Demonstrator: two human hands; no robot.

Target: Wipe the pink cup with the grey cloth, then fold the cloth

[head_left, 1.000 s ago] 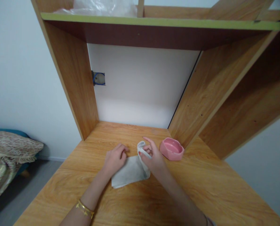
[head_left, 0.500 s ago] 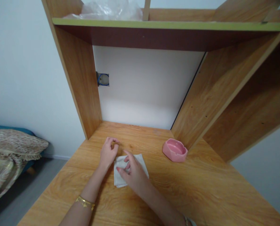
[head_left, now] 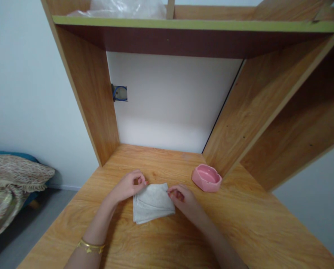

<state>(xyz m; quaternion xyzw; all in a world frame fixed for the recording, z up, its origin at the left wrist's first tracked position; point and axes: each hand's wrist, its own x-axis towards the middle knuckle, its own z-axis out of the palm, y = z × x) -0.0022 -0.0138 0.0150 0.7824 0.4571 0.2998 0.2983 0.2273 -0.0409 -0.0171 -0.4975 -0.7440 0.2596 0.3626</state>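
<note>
**Two hands at the far corners of a folded cloth**

The cloth [head_left: 152, 202] lies flat on the counter [head_left: 239, 228], folded into a rough square of pale grey-white layers, at the middle of the view and slightly toward the near edge. Its layered edges show along the 7 o'clock side.

The left hand [head_left: 127, 185] sits at the cloth's 10 o'clock corner. Its fingers [head_left: 140, 182] are curled in, thumb and forefinger closed on the corner of the fabric. A gold bracelet [head_left: 90, 246] circles that wrist, toward 7 o'clock from the cloth.

The right hand [head_left: 185, 198] is at the cloth's 2 o'clock corner, resting low on the counter. Its fingers [head_left: 172, 191] are bent and drawn close together, with the tips touching the cloth's edge; whether they actually grip the fabric cannot be told.

A pink dish [head_left: 206, 178] stands on the counter at 2 o'clock from the cloth, near the right hand but apart from it, close to the wooden side panel [head_left: 248, 108]. A shelf [head_left: 183, 26] with a green edge spans the top at 12 o'clock, with clear plastic [head_left: 124, 7] lying on it. On the back wall at 11 o'clock is a small blue-rimmed opening [head_left: 119, 93]. A bed [head_left: 12, 183] with a patterned blanket lies at 9 o'clock, well apart from the counter.
</note>
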